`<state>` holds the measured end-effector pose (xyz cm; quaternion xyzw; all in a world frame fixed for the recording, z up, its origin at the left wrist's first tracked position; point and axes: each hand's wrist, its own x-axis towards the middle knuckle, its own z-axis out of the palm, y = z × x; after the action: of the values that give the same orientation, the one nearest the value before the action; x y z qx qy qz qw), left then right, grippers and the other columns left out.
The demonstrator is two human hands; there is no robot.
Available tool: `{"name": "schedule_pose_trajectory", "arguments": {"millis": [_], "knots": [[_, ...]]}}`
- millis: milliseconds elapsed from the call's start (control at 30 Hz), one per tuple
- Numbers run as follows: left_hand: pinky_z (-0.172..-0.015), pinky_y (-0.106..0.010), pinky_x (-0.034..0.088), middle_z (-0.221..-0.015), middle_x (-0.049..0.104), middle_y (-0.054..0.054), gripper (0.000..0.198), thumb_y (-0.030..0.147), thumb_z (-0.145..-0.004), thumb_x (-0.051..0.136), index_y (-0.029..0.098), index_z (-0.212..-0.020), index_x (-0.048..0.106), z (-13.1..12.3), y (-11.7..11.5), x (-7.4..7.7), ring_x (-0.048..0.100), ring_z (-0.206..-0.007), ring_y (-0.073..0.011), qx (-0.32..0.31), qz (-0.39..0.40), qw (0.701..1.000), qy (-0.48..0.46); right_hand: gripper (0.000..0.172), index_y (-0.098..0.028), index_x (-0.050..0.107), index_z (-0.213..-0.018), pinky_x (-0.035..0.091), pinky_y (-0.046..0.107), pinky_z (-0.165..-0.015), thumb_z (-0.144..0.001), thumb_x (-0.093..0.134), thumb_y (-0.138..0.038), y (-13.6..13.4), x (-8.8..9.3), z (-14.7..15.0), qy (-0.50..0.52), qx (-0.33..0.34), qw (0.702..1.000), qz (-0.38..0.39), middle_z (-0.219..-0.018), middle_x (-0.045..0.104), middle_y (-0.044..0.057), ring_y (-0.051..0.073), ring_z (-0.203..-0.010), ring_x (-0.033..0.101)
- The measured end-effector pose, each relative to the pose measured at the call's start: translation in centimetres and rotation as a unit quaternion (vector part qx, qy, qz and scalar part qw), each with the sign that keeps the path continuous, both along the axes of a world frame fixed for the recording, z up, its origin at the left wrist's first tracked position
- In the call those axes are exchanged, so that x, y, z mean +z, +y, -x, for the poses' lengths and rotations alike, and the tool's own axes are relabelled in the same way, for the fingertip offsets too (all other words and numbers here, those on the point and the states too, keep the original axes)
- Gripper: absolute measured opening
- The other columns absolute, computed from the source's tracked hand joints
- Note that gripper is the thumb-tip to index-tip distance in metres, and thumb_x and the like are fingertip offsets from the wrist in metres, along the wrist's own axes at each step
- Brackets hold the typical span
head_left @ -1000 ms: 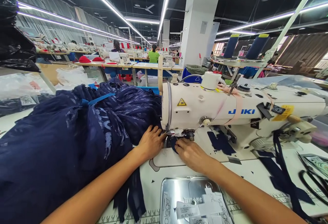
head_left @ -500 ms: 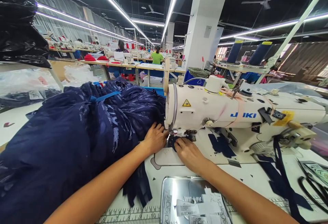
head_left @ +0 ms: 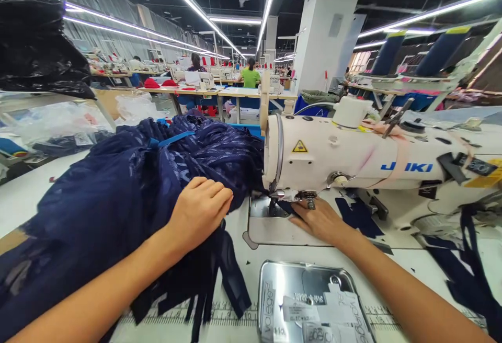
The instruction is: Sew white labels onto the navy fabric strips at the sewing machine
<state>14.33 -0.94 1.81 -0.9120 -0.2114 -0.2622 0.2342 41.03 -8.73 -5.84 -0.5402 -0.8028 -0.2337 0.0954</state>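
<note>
A big heap of navy lace fabric point(head_left: 117, 191) fills the left of the table. My left hand point(head_left: 200, 209) rests on its near edge, fingers curled and pressed into the cloth. My right hand point(head_left: 319, 220) lies flat on the bed of the white Juki sewing machine point(head_left: 353, 157), fingertips on a small navy piece point(head_left: 286, 208) beside the presser foot point(head_left: 274, 204). Narrow navy strips point(head_left: 212, 285) hang from the heap toward me.
A metal tin point(head_left: 270, 290) with paper labels sits at the near table edge. Navy scraps point(head_left: 356, 215) lie behind the machine arm, more strips point(head_left: 466, 264) at right. Thread cones point(head_left: 386, 53) stand behind. Other workers sit at far tables point(head_left: 251, 77).
My left hand has drawn back from the needle area, pulling the navy fabric to the left. The right hand stays by the presser foot. The view has shifted right.
</note>
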Motion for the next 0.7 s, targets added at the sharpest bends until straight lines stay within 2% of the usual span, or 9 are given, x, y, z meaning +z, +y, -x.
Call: {"name": "schedule_pose_trajectory", "arguments": {"millis": [133,233,300,433,567,633,700], "knots": [[-0.063,-0.027,0.036,-0.057,0.051,0.001,0.025,0.015,-0.085,0.038,0.016,-0.071,0.058,3.7,-2.0,-0.5,0.046,-0.057,-0.0106,-0.071,-0.018,0.996,0.059,0.025,-0.009,0.062,-0.083,0.043,0.035,-0.073,-0.083,0.047,-0.029,-0.2,-0.3,0.3,-0.002,0.009,1.0,-0.007,-0.079,0.062,0.012,0.023,-0.076,0.057],[-0.064,-0.029,0.036,-0.06,0.052,0.0,0.026,0.011,-0.085,0.035,0.014,-0.078,0.059,4.4,-3.9,-1.0,0.045,-0.058,-0.0118,-0.125,-0.016,0.983,0.134,0.023,-0.01,0.062,-0.082,0.043,0.034,-0.071,-0.082,0.047,-0.027,-0.1,-0.2,0.6,-0.021,-0.001,1.0,0.002,-0.081,0.062,0.013,0.023,-0.076,0.057],[-0.066,-0.03,0.037,-0.067,0.057,-0.003,0.025,0.009,-0.084,0.036,0.014,-0.081,0.06,4.1,-4.7,-1.3,0.049,-0.065,-0.0134,-0.139,-0.012,0.972,0.187,0.023,-0.009,0.063,-0.083,0.044,0.034,-0.071,-0.081,0.048,-0.027,-0.2,0.1,0.8,-0.033,-0.013,0.999,0.019,-0.083,0.062,0.013,0.024,-0.076,0.057],[-0.075,-0.032,0.038,-0.079,0.061,-0.006,0.017,0.011,-0.08,0.045,0.015,-0.078,0.062,3.1,-4.8,-1.6,0.053,-0.08,-0.0179,-0.101,-0.019,0.961,0.256,0.025,-0.009,0.061,-0.093,0.043,0.038,-0.077,-0.079,0.052,-0.028,-1.6,0.9,1.2,-0.02,-0.025,0.999,0.039,-0.089,0.062,0.014,0.026,-0.084,0.056],[-0.082,-0.038,0.036,-0.099,0.061,-0.011,0.022,0.007,-0.076,0.046,0.013,-0.088,0.063,3.3,-3.4,-0.8,0.051,-0.094,-0.0236,-0.004,-0.076,0.97,0.23,0.018,-0.011,0.06,-0.092,0.042,0.039,-0.083,-0.08,0.05,-0.019,-4.2,1.4,1.7,0.057,0.001,0.998,0.014,-0.095,0.061,0.013,0.025,-0.091,0.054],[-0.078,-0.037,0.038,-0.104,0.059,-0.012,0.027,0.002,-0.074,0.045,0.012,-0.091,0.063,3.7,-2.8,-0.1,0.052,-0.092,-0.0242,0.032,-0.095,0.971,0.218,0.015,-0.013,0.059,-0.084,0.044,0.037,-0.077,-0.082,0.044,-0.015,-5.3,1.5,1.8,0.106,0.011,0.994,0.008,-0.091,0.06,0.012,0.022,-0.086,0.054],[-0.071,-0.034,0.04,-0.101,0.06,-0.012,0.029,0.0,-0.073,0.044,0.012,-0.09,0.063,4.0,-2.2,0.4,0.054,-0.084,-0.0224,0.031,-0.095,0.968,0.232,0.019,-0.014,0.057,-0.078,0.045,0.034,-0.072,-0.084,0.039,-0.013,-6.0,1.7,1.8,0.146,0.013,0.989,0.01,-0.086,0.06,0.01,0.02,-0.081,0.054]]}}
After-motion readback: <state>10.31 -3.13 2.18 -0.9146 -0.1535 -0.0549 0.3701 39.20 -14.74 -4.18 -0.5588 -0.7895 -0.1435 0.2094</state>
